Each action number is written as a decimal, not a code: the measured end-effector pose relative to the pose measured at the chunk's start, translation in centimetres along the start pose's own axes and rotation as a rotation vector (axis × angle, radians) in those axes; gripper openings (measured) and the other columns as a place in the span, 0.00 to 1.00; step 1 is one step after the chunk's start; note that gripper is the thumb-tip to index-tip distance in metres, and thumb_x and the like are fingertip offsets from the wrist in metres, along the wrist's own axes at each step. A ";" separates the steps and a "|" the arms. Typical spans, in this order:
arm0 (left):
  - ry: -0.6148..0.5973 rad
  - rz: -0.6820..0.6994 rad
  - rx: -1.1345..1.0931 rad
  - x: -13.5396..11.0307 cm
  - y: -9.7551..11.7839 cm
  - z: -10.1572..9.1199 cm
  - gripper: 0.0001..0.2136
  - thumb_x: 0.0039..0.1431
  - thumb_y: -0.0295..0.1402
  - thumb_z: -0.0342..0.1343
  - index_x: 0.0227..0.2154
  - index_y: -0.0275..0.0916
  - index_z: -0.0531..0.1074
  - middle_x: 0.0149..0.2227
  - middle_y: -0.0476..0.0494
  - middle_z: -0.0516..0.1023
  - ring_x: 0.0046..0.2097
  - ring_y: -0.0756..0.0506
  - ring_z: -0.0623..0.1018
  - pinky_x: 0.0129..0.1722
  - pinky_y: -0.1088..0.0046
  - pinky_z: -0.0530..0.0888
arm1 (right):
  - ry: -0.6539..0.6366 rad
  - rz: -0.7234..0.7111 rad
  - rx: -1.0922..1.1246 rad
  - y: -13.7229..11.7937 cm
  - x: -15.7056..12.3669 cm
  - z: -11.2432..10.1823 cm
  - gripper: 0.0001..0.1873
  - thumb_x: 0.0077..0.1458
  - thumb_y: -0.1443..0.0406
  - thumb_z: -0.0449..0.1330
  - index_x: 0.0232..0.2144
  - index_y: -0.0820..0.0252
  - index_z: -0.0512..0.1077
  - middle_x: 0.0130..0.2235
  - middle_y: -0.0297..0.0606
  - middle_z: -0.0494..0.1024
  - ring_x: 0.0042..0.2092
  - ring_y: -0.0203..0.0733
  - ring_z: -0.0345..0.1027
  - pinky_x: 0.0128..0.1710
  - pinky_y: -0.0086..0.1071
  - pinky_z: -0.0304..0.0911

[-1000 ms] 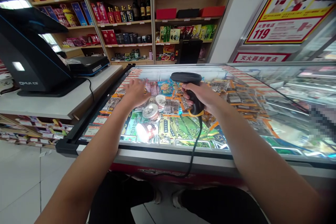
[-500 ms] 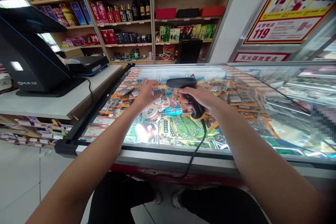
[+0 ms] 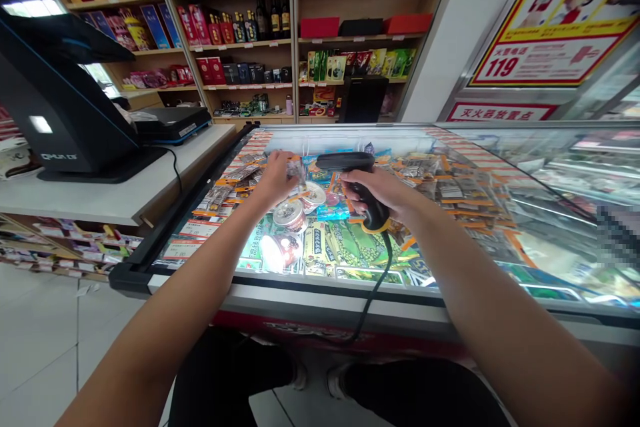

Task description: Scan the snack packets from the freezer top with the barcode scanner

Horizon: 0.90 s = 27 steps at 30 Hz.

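Observation:
My right hand (image 3: 381,188) is wrapped round the grip of a black barcode scanner (image 3: 346,161), whose head points left. From the grip's yellow-edged base, a black cable (image 3: 383,277) hangs over the front edge. To the left, my left hand (image 3: 275,179) pinches a small clear snack packet (image 3: 299,172) with an orange edge, partly covered by the fingers. Both hands are over the glass-topped chest freezer (image 3: 320,287). Round tubs (image 3: 291,215) and green bags (image 3: 357,243) lie below them. Many orange-edged packets (image 3: 457,188) spread out on the right, with more on the left.
A counter (image 3: 95,197) on the left bears a black checkout terminal (image 3: 75,113) and a black scale (image 3: 173,121). Shelves (image 3: 245,43) of boxes and bottles line the back. A fire-safety poster (image 3: 545,33) hangs on the right wall.
My left hand has drawn slightly left with the packet, away from the scanner's head. The packet has turned, showing less of its printed label. The scanner stays nearly in place.

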<state>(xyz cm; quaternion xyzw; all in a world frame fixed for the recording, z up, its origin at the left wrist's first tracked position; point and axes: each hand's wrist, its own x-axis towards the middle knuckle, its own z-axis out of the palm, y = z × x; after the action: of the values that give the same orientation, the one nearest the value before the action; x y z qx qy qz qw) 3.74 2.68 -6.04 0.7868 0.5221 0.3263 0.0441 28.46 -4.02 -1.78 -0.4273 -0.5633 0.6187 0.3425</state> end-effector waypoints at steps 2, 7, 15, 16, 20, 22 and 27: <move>-0.013 -0.054 0.125 -0.1 -0.4 -0.9 0.21 0.57 0.28 0.55 0.54 0.34 0.68 0.56 0.29 0.66 0.59 0.34 0.69 0.59 0.56 0.67 | 0.105 -0.021 -0.017 0.0 0.2 -0.2 0.14 0.57 0.58 0.64 0.27 0.57 0.66 0.23 0.33 0.64 0.21 0.34 0.56 0.20 0.31 0.54; 0.031 -0.077 0.442 -0.6 -0.3 -2.3 0.19 0.52 0.29 0.59 0.49 0.40 0.74 0.62 0.28 0.62 0.64 0.22 0.60 0.57 0.41 0.61 | 0.351 -0.039 -0.115 0.2 0.8 -1.2 0.12 0.55 0.58 0.65 0.29 0.57 0.68 0.25 0.37 0.70 0.23 0.38 0.63 0.21 0.33 0.59; -0.218 0.015 -0.051 -2.0 8.6 3.2 0.26 0.62 0.51 0.54 0.55 0.38 0.69 0.58 0.31 0.70 0.60 0.31 0.69 0.57 0.46 0.66 | 0.366 -0.070 0.035 -0.3 0.5 -1.4 0.10 0.54 0.60 0.63 0.28 0.57 0.67 0.25 0.35 0.68 0.22 0.36 0.60 0.19 0.33 0.59; -0.221 0.048 -0.034 -2.2 9.3 4.0 0.27 0.62 0.51 0.55 0.57 0.38 0.67 0.58 0.30 0.70 0.60 0.31 0.68 0.57 0.46 0.66 | 0.363 -0.077 0.049 -0.3 0.5 -1.4 0.10 0.54 0.59 0.63 0.28 0.56 0.66 0.25 0.34 0.67 0.22 0.36 0.59 0.19 0.32 0.58; -0.267 0.117 -0.018 -2.7 9.4 6.1 0.23 0.64 0.47 0.53 0.57 0.40 0.66 0.56 0.32 0.71 0.59 0.32 0.70 0.54 0.48 0.67 | 0.335 -0.089 0.056 0.0 0.3 -1.8 0.10 0.54 0.59 0.62 0.29 0.56 0.66 0.25 0.33 0.66 0.21 0.35 0.58 0.18 0.31 0.57; -0.286 0.110 -0.059 -2.6 8.7 6.4 0.24 0.63 0.44 0.55 0.59 0.41 0.66 0.54 0.34 0.73 0.58 0.34 0.71 0.54 0.50 0.67 | 0.283 -0.098 0.008 0.2 0.1 -2.1 0.10 0.55 0.58 0.62 0.29 0.56 0.67 0.25 0.34 0.66 0.22 0.35 0.59 0.19 0.31 0.57; -0.291 0.134 -0.093 -2.2 7.5 6.4 0.24 0.61 0.45 0.56 0.58 0.44 0.67 0.55 0.36 0.73 0.58 0.34 0.71 0.56 0.51 0.67 | 0.069 -0.095 -0.260 -0.2 -0.6 -3.9 0.18 0.58 0.53 0.61 0.24 0.58 0.67 0.24 0.39 0.70 0.24 0.38 0.63 0.23 0.33 0.62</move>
<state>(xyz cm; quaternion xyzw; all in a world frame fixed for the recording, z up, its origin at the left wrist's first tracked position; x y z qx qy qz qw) 12.78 -0.87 -9.02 0.8558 0.4408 0.2352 0.1339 32.25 -3.00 -1.53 -0.4622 -0.6462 0.5084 0.3322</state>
